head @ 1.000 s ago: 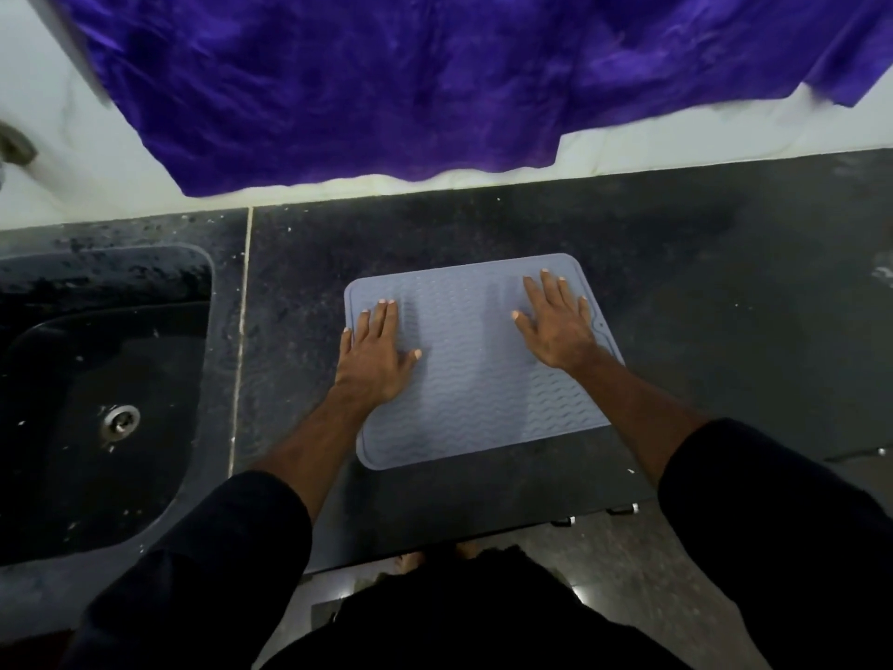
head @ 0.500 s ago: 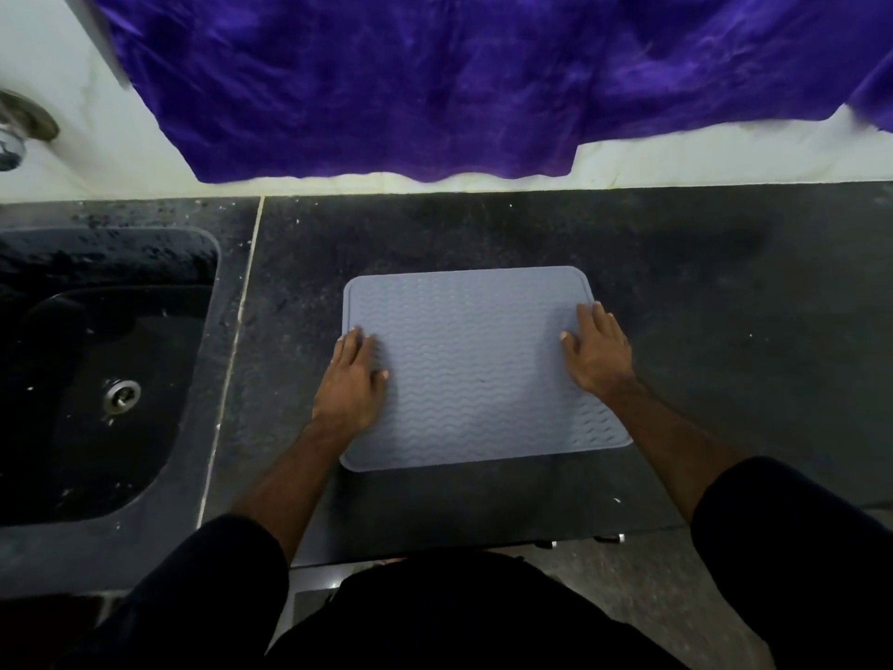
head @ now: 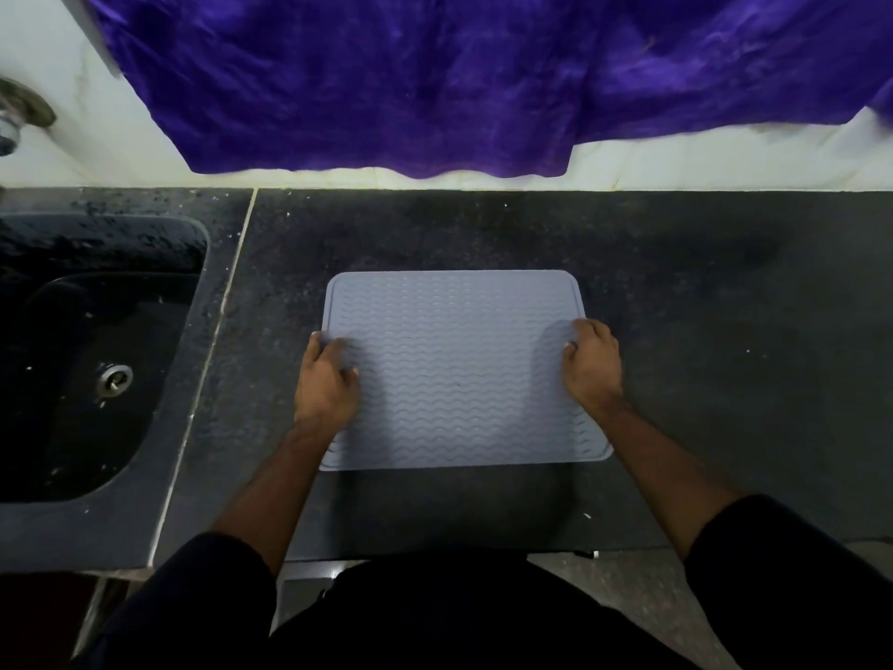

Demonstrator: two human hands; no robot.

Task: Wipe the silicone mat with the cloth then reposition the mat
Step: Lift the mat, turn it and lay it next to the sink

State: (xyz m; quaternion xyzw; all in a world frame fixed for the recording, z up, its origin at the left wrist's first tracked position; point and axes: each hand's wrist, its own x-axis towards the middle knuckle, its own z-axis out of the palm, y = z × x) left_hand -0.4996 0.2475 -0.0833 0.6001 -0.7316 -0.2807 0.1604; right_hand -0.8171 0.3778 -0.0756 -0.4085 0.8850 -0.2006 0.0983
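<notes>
A grey silicone mat (head: 459,369) with a wavy ribbed surface lies flat on the dark stone counter (head: 700,331). My left hand (head: 326,384) grips the mat's left edge, fingers curled round it. My right hand (head: 592,362) grips the right edge the same way, fingers tucked at the rim. A large purple cloth (head: 435,74) hangs over the white wall ledge behind the counter, apart from both hands.
A black sink (head: 82,360) with a metal drain (head: 115,378) lies to the left of the counter seam. A tap fitting (head: 19,116) shows at the far left wall. The counter's front edge runs just below the mat.
Both hands slid from lying flat on the mat out to its side edges and curled round them. The mat now lies squarer to the counter.
</notes>
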